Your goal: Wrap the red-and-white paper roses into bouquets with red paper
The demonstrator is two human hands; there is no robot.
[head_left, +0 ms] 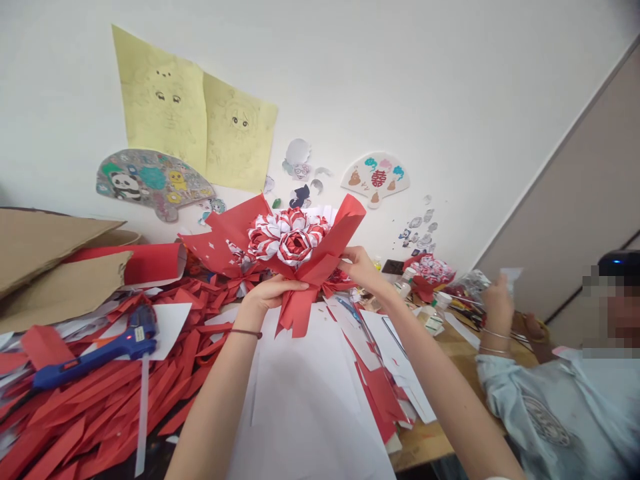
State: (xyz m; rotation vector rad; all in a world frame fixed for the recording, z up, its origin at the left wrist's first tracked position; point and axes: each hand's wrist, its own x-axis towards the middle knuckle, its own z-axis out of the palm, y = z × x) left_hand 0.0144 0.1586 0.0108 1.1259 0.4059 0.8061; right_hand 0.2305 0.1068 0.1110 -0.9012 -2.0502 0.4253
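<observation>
Upright in front of me is a bouquet of folded red-and-white paper flowers (295, 245), wrapped in red paper (320, 275). My left hand (275, 288) grips the gathered lower part of the wrap, with the thumb lying across the front. On the right side, my right hand (361, 265) pinches the wrap's edge; its fingertips are partly hidden behind the paper. White paper sheets (300, 393) lie beneath the bouquet. Close behind on the left, more red wrapping with white sparkles (210, 257) surrounds other paper flowers.
A blue glue gun (100, 353) with a glue stick rests on heaped red paper strips (125, 413). Brown cardboard (55, 253) sits at far left. Small bottles (435, 313) and another bouquet (433, 270) stand right. A co-worker's raised hand (499, 300) holds something pale.
</observation>
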